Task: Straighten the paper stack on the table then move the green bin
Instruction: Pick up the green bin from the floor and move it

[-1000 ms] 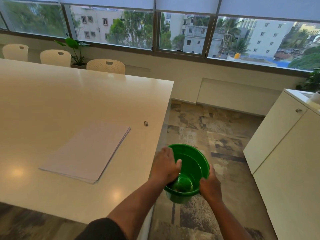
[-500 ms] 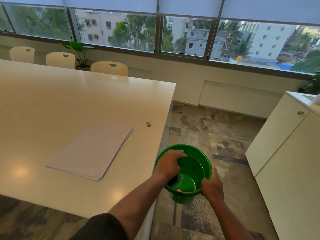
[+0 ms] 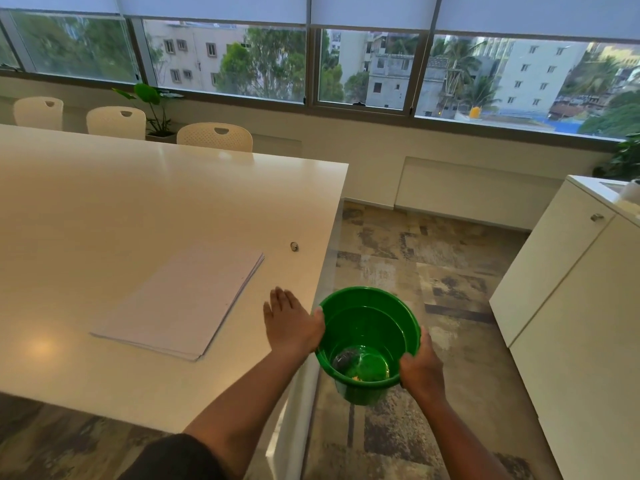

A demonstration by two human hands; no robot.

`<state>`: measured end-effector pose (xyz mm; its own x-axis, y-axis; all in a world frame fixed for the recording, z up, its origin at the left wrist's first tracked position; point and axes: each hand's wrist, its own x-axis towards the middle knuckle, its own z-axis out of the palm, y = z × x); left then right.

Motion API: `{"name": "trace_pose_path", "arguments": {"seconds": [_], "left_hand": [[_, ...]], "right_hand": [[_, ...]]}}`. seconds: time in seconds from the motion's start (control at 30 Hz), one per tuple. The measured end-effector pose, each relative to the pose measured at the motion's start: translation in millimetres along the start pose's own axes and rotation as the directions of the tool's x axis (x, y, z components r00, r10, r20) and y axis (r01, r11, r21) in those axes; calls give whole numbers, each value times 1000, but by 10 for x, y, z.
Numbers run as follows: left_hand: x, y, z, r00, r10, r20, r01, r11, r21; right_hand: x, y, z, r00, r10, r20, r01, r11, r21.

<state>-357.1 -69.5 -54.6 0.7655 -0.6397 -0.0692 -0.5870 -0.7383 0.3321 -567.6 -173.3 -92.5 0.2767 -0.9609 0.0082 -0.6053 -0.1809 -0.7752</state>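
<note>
Head view: right hand (image 3: 420, 367) grips the green bin (image 3: 369, 344) rim, fingers curled; left hand (image 3: 292, 322) lies flat, fingers straight, above the tabletop (image 3: 138, 209) edge, thumb against the rim.

1. An office meeting room: a long white table (image 3: 138, 209) lies under and ahead of the left hand's fingers (image 3: 280, 299).
2. Three matching perforated white chairs (image 3: 214, 136) line the table's far side, well beyond the fingers.
3. A paper stack (image 3: 180, 299) lies just left of those fingers.
4. White cabinets (image 3: 571, 306) stand right of the right hand (image 3: 420, 365).
5. A wide window band (image 3: 360, 67) with roller blinds faces multi-storey buildings.
</note>
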Motion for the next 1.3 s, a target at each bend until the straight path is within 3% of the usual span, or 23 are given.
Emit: {"name": "trace_pose_path", "arguments": {"seconds": [0.1,0.23,0.33,0.47,0.63,0.77,1.0,1.3], "left_hand": [[-88,302,119,987,156,25,-155,988,-23],[-240,731,292,900,411,145,-370,896,-246],[-290,855,334,903,418,98,-391,895,-214],[-312,822,323,980,193,51,-180,965,-190],[-311,762,460,981,-13,194,58,972,-226],[-296,721,700,910,-50,411,222,897,-382],[-306,626,1366,885,-134,447,361,804,-473],[-59,395,2864,848,-217,484,454,770,-449]], "right_hand": [[-13,16,-15,1000,-3,14,3,1000,5],[-22,59,-75,999,-42,27,41,999,31],[-7,123,-155,997,-50,61,47,998,47],[77,288,-354,997,-19,74,18,1000,15],[253,540,-502,990,61,128,-62,998,8],[353,785,-470,983,57,172,-55,998,-14],[399,1366,-156,979,113,169,-103,992,-66],[711,2807,757,940,241,240,-186,955,-232]]}}
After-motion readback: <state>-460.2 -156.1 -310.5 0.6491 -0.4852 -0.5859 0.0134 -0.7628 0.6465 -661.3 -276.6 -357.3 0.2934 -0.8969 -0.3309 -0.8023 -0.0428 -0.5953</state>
